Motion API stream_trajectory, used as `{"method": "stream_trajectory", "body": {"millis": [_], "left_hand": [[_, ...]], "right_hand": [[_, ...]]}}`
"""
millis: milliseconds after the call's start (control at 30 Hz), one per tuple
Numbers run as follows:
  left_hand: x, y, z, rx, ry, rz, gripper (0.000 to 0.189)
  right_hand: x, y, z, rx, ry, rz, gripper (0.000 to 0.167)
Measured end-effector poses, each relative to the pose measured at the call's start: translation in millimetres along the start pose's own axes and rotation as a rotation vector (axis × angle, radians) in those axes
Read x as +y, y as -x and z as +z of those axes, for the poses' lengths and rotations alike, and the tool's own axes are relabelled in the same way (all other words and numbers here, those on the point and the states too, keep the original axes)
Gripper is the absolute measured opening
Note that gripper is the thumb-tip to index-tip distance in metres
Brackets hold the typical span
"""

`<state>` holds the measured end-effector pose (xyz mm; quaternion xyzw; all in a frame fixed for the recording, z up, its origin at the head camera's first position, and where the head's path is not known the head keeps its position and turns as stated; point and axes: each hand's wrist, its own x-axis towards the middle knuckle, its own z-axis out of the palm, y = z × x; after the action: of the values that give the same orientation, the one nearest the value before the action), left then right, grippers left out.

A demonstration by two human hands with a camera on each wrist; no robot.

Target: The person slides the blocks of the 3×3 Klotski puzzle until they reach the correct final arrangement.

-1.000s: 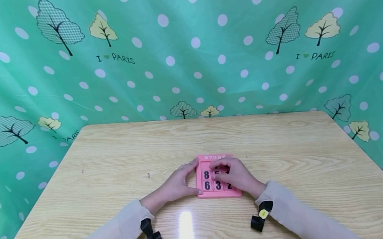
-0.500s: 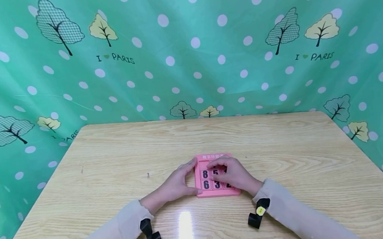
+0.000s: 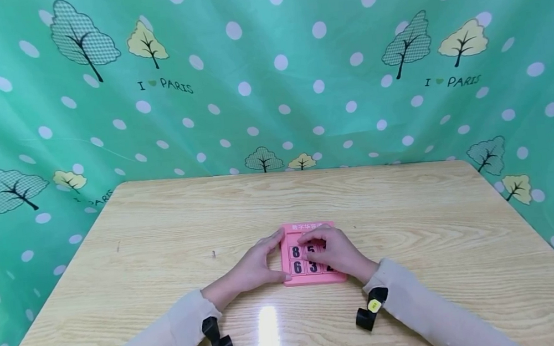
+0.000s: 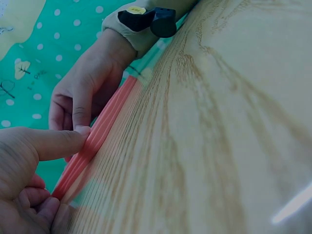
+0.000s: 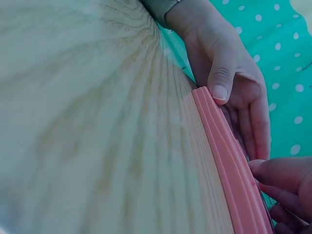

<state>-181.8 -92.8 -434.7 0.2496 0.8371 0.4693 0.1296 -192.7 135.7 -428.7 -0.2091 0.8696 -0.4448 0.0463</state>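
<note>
A pink sliding number puzzle (image 3: pixel 314 281) lies flat on the table, with black digits on its square tiles. An 8 tile (image 3: pixel 295 252) and a 6 tile (image 3: pixel 297 268) show down its left side, below a gap without a tile at the top left. My left hand (image 3: pixel 252 264) grips the left side, index fingertip at the far corner and thumb (image 5: pixel 220 92) at the near one. Over the right part, my right hand (image 3: pixel 340 253) bends its thumb and index finger, tips on the tiles near the 5. Its palm and fingers hide several right-hand tiles.
The wood-grain table (image 3: pixel 161 217) extends all round the puzzle, with a bright light reflection (image 3: pixel 268 335) in front. A green dotted curtain (image 3: pixel 268 84) hangs behind it. Black wrist cameras sit on both sleeves, the left camera (image 3: pixel 219 340) close above the table.
My right hand has shifted slightly left over the tiles, and its wrist camera has moved left too. The left hand keeps its hold on the puzzle's side.
</note>
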Motion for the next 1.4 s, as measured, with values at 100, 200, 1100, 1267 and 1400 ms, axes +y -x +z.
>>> {"method": "stream_trajectory", "body": {"millis": [100,200,1100,1267,1400], "left_hand": [[-0.2,0.1,0.3,0.000,0.007,-0.002,0.096],[-0.1,-0.2,0.5,0.000,0.008,-0.006,0.096],[0.3,-1.7,-0.8,0.002,0.002,-0.005,0.097],[0.6,-1.3,-1.4,-0.001,-0.002,-0.010,0.097],[-0.2,-1.3,-1.1,-0.003,-0.002,-0.004,0.097]], "right_hand": [[0,-0.1,1,0.003,0.006,0.001,0.027],[1,-0.4,1,0.007,0.011,-0.003,0.027],[1,-13.2,0,0.074,0.027,0.046,0.026],[1,-14.7,1,0.085,0.030,0.048,0.027],[2,-15.2,1,0.089,0.032,0.051,0.027]]}}
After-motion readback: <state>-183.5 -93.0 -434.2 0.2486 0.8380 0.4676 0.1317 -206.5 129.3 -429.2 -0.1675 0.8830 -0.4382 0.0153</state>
